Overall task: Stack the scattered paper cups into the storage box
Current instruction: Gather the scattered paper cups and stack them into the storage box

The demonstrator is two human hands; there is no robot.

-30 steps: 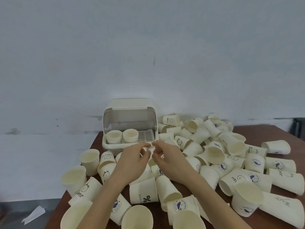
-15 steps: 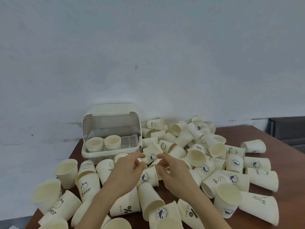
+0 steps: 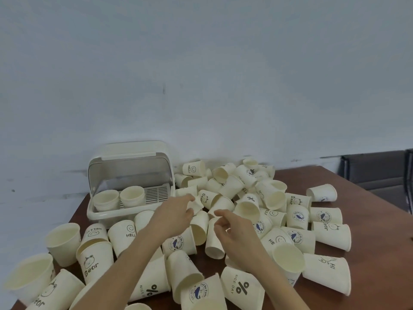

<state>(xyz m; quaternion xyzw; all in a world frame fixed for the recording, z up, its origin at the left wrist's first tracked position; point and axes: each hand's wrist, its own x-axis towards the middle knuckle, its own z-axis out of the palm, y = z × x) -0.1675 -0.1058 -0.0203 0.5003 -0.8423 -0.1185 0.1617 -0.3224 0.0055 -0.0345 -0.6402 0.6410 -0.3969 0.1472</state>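
Note:
Several cream paper cups [image 3: 248,204] lie scattered over the brown table [image 3: 375,222], many on their sides and printed with words or logos. The cream storage box [image 3: 93,214] stands open at the back left with its lid raised. Two short stacks of cups [image 3: 106,199] [image 3: 132,195] stand in its left half. My left hand [image 3: 172,218] reaches just right of the box and pinches the base of a small cup [image 3: 196,206] lying on the pile. My right hand [image 3: 234,231] hovers beside it over the cups, fingers curled apart and holding nothing.
A pale wall runs close behind the box and pile. The table's left edge is near the box. Dark chairs [image 3: 380,173] stand beyond the right corner. Upright cups [image 3: 63,241] crowd the front left; the table's right side shows bare wood.
Both hands have moved from the box's front edge rightward onto the pile and parted. The left hand has closed on a cup. The view has shifted so the box sits further left.

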